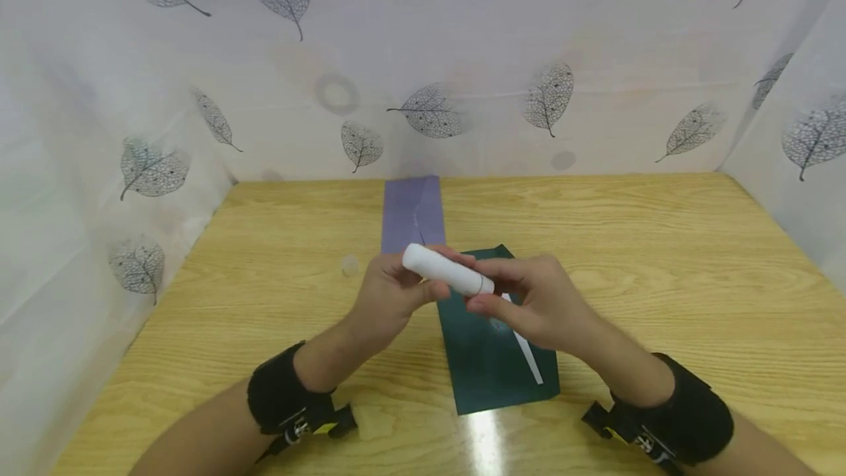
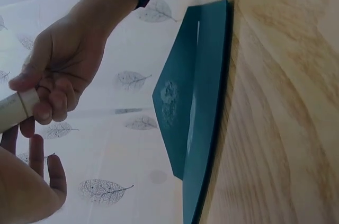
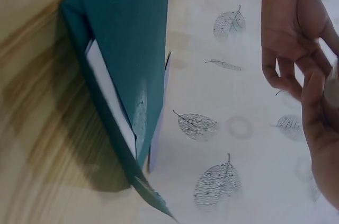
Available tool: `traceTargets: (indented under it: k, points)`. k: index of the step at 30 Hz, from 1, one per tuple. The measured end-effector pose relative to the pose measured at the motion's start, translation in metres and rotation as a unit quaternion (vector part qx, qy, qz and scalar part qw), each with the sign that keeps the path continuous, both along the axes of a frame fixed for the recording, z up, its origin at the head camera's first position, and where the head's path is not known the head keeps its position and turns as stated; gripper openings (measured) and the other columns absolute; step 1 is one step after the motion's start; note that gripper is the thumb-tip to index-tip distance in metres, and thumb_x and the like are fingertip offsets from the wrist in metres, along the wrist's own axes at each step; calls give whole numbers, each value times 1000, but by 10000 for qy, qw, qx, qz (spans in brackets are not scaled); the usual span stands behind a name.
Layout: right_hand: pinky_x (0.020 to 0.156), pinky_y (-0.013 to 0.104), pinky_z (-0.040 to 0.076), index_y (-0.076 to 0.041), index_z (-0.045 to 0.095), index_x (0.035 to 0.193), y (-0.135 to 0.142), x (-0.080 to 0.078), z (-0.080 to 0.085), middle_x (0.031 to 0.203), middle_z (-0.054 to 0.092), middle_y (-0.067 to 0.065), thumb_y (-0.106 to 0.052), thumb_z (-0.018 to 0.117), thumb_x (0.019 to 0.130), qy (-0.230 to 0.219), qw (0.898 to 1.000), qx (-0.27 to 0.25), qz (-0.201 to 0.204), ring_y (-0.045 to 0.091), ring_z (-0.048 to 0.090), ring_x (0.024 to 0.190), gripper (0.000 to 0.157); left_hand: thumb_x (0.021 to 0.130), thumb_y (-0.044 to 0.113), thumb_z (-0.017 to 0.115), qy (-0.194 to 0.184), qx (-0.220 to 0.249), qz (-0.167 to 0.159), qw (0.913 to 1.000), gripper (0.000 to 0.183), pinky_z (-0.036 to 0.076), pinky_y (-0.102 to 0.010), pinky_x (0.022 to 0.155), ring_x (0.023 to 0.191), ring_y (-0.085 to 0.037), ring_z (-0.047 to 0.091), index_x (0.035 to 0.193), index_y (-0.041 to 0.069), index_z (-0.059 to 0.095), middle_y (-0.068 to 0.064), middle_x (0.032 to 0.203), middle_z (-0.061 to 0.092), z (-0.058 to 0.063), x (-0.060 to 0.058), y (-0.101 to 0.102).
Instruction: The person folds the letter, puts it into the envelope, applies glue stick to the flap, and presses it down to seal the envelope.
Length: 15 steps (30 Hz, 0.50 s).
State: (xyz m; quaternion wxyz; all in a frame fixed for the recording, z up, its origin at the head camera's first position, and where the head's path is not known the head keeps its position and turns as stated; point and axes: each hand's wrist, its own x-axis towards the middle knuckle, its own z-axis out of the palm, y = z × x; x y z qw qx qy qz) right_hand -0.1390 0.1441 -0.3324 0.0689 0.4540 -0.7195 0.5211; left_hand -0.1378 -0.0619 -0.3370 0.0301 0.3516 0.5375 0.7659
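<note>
A white glue stick (image 1: 441, 270) is held up, tilted, above the table between both hands. My left hand (image 1: 383, 301) grips its body, with the thumb along the near side. At the other end, beyond a thin seam, my right hand (image 1: 551, 307) pinches the short end piece between thumb and fingers. Below the hands lies a dark green envelope (image 1: 479, 366) with its flap raised. White paper (image 1: 529, 351) shows at its opening. In the left wrist view, a pale whitish smear (image 2: 169, 97) marks the green surface.
A purple envelope (image 1: 413, 211) lies behind the green one, partly hidden by the left hand. To its left is a small pale round spot (image 1: 349, 265) on the wooden table (image 1: 661, 263). White leaf-print curtains (image 1: 489, 42) enclose the back and sides.
</note>
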Motion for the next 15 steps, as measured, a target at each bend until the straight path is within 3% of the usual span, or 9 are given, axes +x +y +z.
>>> traceTargets:
  k: [2,4,6,7,8,10,11,12,15]
  points:
    - [49,20,48,0,63,107,-5,3,2,78,66,-1,-18,67,83,1331,9873,261,-829,5,57,62,31,81,20,63,-246,87,110,9996,30,48,-36,88,106,-33,54,110,11,64,-3,108,65,1,1,-1]
    - [47,18,46,2,63,107,-9,5,3,76,65,0,-28,65,85,2419,9594,306,-1419,3,56,61,36,81,19,63,-413,155,168,9989,30,47,-37,90,107,-34,53,110,9,64,-3,108,65,1,2,0]
    - [47,17,47,3,63,105,-11,5,3,74,64,0,-33,61,88,2839,9464,162,-1531,4,55,60,40,82,18,62,-479,155,156,9986,30,46,-38,91,108,-35,53,110,9,63,-4,109,65,2,3,0]
    - [47,18,47,2,63,104,-11,5,4,73,63,0,-33,59,89,2745,9516,86,-1383,4,55,59,38,82,19,62,-450,156,91,9988,30,47,-38,90,108,-35,53,111,9,63,-4,109,65,3,3,0]
    - [47,18,47,0,64,102,-10,4,4,72,63,0,-29,60,89,2408,9651,-14,-1032,4,55,58,33,83,19,62,-387,162,-11,9991,30,47,-37,89,108,-35,53,111,10,63,-5,110,65,3,3,0]
    - [46,22,49,0,63,100,-8,4,4,71,63,3,-19,59,89,1218,9920,-319,42,7,56,58,22,83,19,61,-174,163,-283,9993,31,48,-36,88,109,-35,52,113,9,62,-5,112,64,3,3,0]
    - [46,24,49,1,62,99,-6,3,4,71,62,6,-14,58,90,454,9956,-511,646,10,56,58,17,85,19,60,-45,155,-440,9989,33,48,-36,89,111,-35,52,115,8,61,-6,114,63,3,3,1]
    - [45,27,50,1,61,97,-4,2,4,71,61,9,-9,55,91,-259,9901,-681,1196,13,56,57,13,86,18,59,90,131,-578,9982,35,47,-36,89,111,-36,51,118,5,59,-6,116,63,3,3,1]
    - [42,35,49,6,56,95,-1,-1,3,71,57,19,-2,45,94,-1862,9479,-986,2390,22,55,56,14,89,15,55,425,84,-898,9950,43,45,-38,93,115,-37,47,125,-6,48,-7,122,59,4,3,2]
